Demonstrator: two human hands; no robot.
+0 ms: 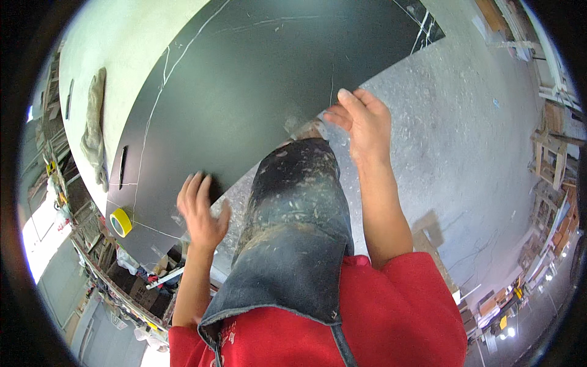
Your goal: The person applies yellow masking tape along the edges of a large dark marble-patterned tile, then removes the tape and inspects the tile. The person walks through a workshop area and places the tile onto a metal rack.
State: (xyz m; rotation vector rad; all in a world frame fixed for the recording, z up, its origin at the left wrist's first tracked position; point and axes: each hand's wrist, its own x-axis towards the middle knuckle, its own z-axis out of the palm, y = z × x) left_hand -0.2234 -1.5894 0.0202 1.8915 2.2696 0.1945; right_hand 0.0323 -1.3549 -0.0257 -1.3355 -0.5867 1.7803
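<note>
Black white-veined stone slab [244,79] ahead, near edge running diagonally; left hand [200,211] flat on it, right hand [364,122] at edge, both spread, gripping nothing

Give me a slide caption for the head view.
Both hands, left and right, rest open on a black veined slab's edge.

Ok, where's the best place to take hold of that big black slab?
Probably its near edge, from the person's own side: the black slab is broad, flat and thin, offering only edges. The left hand and right hand already sit spread apart along that edge, which should balance it.
</note>
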